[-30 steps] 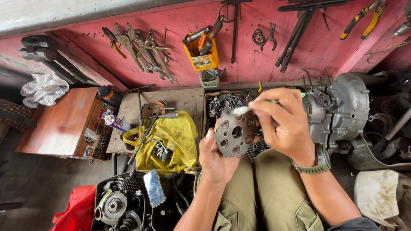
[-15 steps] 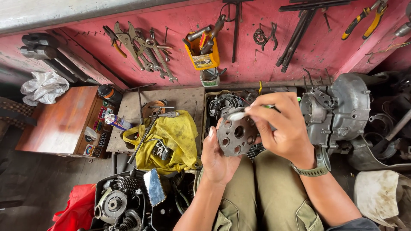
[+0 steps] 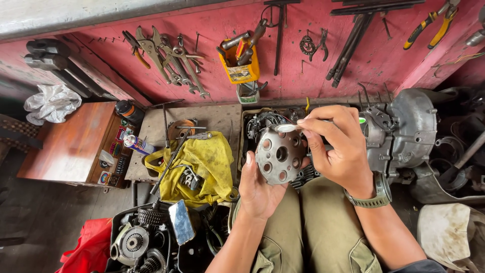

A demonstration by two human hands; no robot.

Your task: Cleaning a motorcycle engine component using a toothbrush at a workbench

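Part: round grey metal clutch hub (image 3: 281, 155), dull cast finish, ring of round holes about a central bore, toothed rim.
Location: hub was held up over the person's knees, just in front of the black parts tray (image 3: 246, 132), face turned to the camera.
Left hand (image 3: 258, 188): cupped under the hub from below, palm and thumb against its lower-left edge, closed on it and carrying it.
Right hand (image 3: 339, 147): fingers pinched shut on a thin brush (image 3: 289, 128), pale bristle tip touching the hub's top rim. Olive watch (image 3: 378, 193) on that wrist.
Trousers (image 3: 313, 237): olive cloth, creased, directly under the hub.
Engine case (image 3: 404, 132): bare grey cast aluminium, ribbed and bolted, just right of the right hand.
Rag (image 3: 208, 163): yellow cloth, oil-stained, crumpled on the low bench left of the hub, a long screwdriver (image 3: 172, 161) lying across it.
Wall (image 3: 303, 76): red-painted boards, scuffed; steel pliers and spanners (image 3: 169, 58) hung on nails, yellow tool pot (image 3: 239, 71) beside them.
Floor left: wooden box (image 3: 70, 144), spray can (image 3: 137, 145), black crate of gears (image 3: 139, 240).
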